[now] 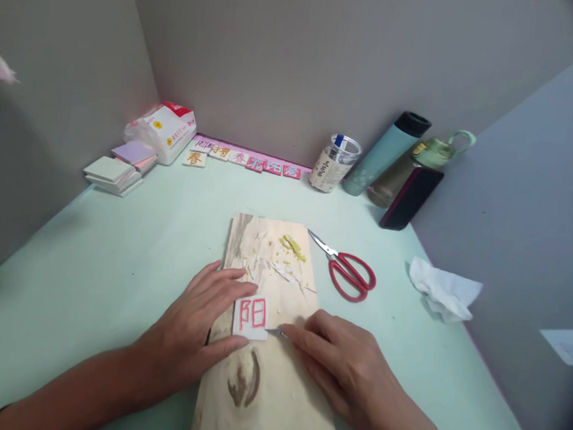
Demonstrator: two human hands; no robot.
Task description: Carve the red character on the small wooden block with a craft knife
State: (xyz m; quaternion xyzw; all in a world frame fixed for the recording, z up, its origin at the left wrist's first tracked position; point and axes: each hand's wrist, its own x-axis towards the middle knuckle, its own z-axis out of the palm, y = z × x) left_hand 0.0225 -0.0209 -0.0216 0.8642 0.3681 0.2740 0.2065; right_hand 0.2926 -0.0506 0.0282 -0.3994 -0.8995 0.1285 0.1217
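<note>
1. While the left hand (192, 317), thumb and fingers parted, braces the white block (250, 335) by its near and far edges, the wooden board (294, 406) lies beneath.
2. Right hand (349, 354): fingers closed around a slim craft knife (275, 332), tip at the block's near right corner.
3. Red character (254, 313): drawn complete; surrounding white ground apparently uncut, so carving seems mostly left.
4. Yellow shavings (294, 247): farther up the board, left of red-handled scissors (354, 279).
5. Far group: seven character tiles (240, 158), seemingly finished.
</note>
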